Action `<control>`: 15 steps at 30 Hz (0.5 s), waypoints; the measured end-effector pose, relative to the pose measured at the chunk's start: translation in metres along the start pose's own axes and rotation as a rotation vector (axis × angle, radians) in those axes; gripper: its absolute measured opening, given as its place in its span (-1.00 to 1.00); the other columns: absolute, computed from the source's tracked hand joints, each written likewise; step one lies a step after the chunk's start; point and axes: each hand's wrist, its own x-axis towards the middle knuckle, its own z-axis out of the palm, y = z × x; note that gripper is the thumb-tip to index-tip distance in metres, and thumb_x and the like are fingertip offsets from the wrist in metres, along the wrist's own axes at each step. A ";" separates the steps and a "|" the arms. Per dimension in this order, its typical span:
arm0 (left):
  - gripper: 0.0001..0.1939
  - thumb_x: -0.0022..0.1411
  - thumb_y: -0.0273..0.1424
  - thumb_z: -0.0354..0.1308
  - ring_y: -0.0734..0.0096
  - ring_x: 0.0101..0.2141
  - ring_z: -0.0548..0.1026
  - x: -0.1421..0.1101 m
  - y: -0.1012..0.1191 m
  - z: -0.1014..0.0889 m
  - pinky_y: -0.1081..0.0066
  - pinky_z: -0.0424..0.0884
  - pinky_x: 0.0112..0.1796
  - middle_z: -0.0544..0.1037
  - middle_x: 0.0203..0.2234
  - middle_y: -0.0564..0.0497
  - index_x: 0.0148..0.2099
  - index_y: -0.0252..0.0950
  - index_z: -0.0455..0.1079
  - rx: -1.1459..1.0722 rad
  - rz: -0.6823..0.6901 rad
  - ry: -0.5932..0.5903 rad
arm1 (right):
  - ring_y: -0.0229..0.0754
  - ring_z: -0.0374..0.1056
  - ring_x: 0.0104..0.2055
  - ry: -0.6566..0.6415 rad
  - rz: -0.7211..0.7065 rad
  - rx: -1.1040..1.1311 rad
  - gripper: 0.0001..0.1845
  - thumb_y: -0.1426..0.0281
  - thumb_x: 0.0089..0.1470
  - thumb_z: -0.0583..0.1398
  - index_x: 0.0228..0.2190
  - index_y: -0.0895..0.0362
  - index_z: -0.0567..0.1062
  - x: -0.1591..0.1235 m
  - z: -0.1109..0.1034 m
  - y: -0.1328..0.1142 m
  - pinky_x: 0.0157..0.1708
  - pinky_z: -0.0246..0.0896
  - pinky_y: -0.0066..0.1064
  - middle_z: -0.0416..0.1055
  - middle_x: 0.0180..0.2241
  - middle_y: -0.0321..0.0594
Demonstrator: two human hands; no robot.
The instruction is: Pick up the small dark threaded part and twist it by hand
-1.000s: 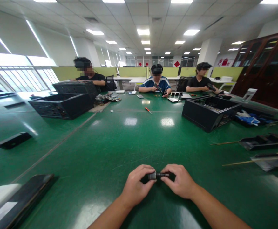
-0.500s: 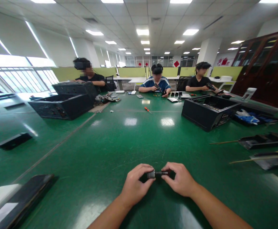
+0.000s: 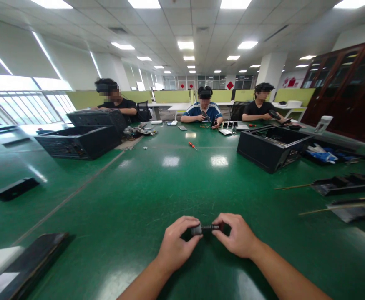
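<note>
Close in front of me, a small dark cylindrical part with a thin ribbed shaft [image 3: 206,228] is held level between both hands, just above or on the green table [image 3: 132,200]. My left hand [image 3: 179,239] is closed, thumb and fingers pinching the wider grey end. At the other end, the fingertips of my right hand [image 3: 237,235] close on the narrow tip of the shaft. Something dark reddish shows inside the curl of my right fingers, too shaded to name. The part's exact kind cannot be made out.
Black computer cases [image 3: 79,141] stand at the left, another case [image 3: 273,146] at the right. An orange screwdriver [image 3: 192,145] lies mid-table. Dark trays [image 3: 348,183] with thin rods sit at right, a dark flat panel [image 3: 35,262] near left. Several people [image 3: 202,110] work across the table.
Both hands hold the same part almost unmoved; slightly more of the shaft shows between them. The whole view has shifted a little.
</note>
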 end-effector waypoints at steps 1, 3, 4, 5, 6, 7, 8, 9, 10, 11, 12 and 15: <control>-0.73 0.10 -0.55 0.30 0.32 -0.20 0.58 0.000 0.000 0.000 0.33 0.52 -0.15 0.61 -0.24 -0.03 -0.12 -0.22 0.47 0.002 0.001 0.001 | -0.20 0.42 -0.40 0.000 0.003 -0.001 -0.94 0.46 0.03 0.27 -0.37 0.10 0.52 0.000 0.000 0.000 -0.31 0.20 -0.40 0.50 -0.45 -0.31; -0.73 0.11 -0.55 0.31 0.33 -0.21 0.58 0.001 0.001 -0.001 0.34 0.52 -0.15 0.61 -0.25 -0.02 -0.12 -0.22 0.47 0.012 0.003 0.004 | -0.21 0.42 -0.41 0.000 0.010 -0.006 -0.95 0.44 0.03 0.28 -0.37 0.10 0.52 0.001 -0.001 0.001 -0.32 0.19 -0.41 0.50 -0.46 -0.32; -0.73 0.11 -0.55 0.31 0.33 -0.21 0.58 0.001 0.001 -0.001 0.34 0.51 -0.14 0.61 -0.25 -0.02 -0.13 -0.22 0.48 0.018 0.004 0.005 | -0.21 0.42 -0.41 0.000 0.011 -0.008 -0.96 0.44 0.03 0.28 -0.38 0.10 0.52 0.001 -0.002 0.002 -0.31 0.18 -0.41 0.50 -0.46 -0.32; -0.73 0.11 -0.56 0.30 0.34 -0.21 0.59 0.001 0.002 -0.001 0.35 0.51 -0.14 0.61 -0.26 -0.02 -0.13 -0.22 0.48 0.024 0.005 0.008 | -0.21 0.42 -0.40 0.001 0.011 -0.008 -0.96 0.44 0.03 0.28 -0.38 0.10 0.52 0.001 -0.002 0.002 -0.31 0.18 -0.41 0.50 -0.47 -0.32; -0.74 0.11 -0.56 0.30 0.34 -0.21 0.59 0.002 0.002 -0.002 0.35 0.51 -0.14 0.61 -0.26 -0.01 -0.13 -0.22 0.48 0.028 0.005 0.010 | -0.21 0.42 -0.40 0.000 0.010 -0.006 -0.95 0.44 0.02 0.28 -0.38 0.10 0.53 0.001 -0.002 0.003 -0.30 0.18 -0.40 0.51 -0.46 -0.32; -0.74 0.11 -0.57 0.29 0.34 -0.21 0.59 0.002 0.002 -0.002 0.35 0.51 -0.14 0.61 -0.26 -0.02 -0.14 -0.22 0.48 0.030 0.006 0.012 | -0.20 0.42 -0.40 -0.001 0.008 -0.004 -0.95 0.44 0.02 0.28 -0.37 0.10 0.53 0.001 -0.002 0.003 -0.30 0.18 -0.40 0.51 -0.46 -0.31; -0.74 0.11 -0.57 0.29 0.33 -0.22 0.59 0.002 0.002 -0.003 0.35 0.52 -0.14 0.61 -0.26 -0.02 -0.14 -0.22 0.48 0.030 0.007 0.016 | -0.20 0.43 -0.40 -0.003 0.005 -0.001 -0.95 0.44 0.02 0.28 -0.37 0.10 0.53 0.001 -0.003 0.003 -0.30 0.19 -0.40 0.51 -0.46 -0.31; -0.74 0.10 -0.57 0.29 0.33 -0.21 0.59 0.002 0.002 -0.003 0.35 0.52 -0.14 0.61 -0.26 -0.02 -0.14 -0.22 0.48 0.031 0.008 0.018 | -0.20 0.43 -0.40 -0.005 0.002 0.001 -0.95 0.44 0.02 0.28 -0.37 0.10 0.52 0.001 -0.003 0.003 -0.30 0.19 -0.40 0.51 -0.46 -0.31; -0.74 0.10 -0.57 0.29 0.32 -0.21 0.59 0.002 0.002 -0.003 0.34 0.52 -0.14 0.62 -0.26 -0.02 -0.14 -0.22 0.48 0.033 0.009 0.019 | -0.20 0.43 -0.40 -0.006 0.000 0.002 -0.94 0.44 0.02 0.28 -0.37 0.10 0.52 0.001 -0.003 0.003 -0.30 0.18 -0.40 0.51 -0.46 -0.30; -0.74 0.11 -0.57 0.29 0.32 -0.21 0.59 0.002 0.001 -0.003 0.34 0.52 -0.14 0.62 -0.26 -0.02 -0.14 -0.22 0.48 0.035 0.008 0.016 | -0.20 0.42 -0.40 -0.008 -0.003 0.002 -0.94 0.44 0.02 0.28 -0.37 0.10 0.52 0.002 -0.003 0.003 -0.30 0.18 -0.40 0.51 -0.46 -0.30; -0.74 0.11 -0.57 0.29 0.32 -0.21 0.59 0.002 0.000 -0.003 0.34 0.52 -0.14 0.62 -0.25 -0.02 -0.14 -0.22 0.48 0.038 0.007 0.012 | -0.20 0.42 -0.40 -0.010 -0.006 0.001 -0.94 0.44 0.02 0.28 -0.37 0.10 0.52 0.002 -0.003 0.003 -0.30 0.19 -0.40 0.51 -0.46 -0.30; -0.75 0.13 -0.55 0.29 0.31 -0.19 0.59 0.003 -0.003 -0.003 0.33 0.51 -0.12 0.61 -0.24 -0.03 -0.13 -0.21 0.48 0.042 0.003 0.000 | -0.20 0.42 -0.40 -0.015 -0.004 -0.002 -0.93 0.45 0.01 0.28 -0.37 0.10 0.52 0.003 -0.004 0.004 -0.29 0.19 -0.40 0.51 -0.46 -0.31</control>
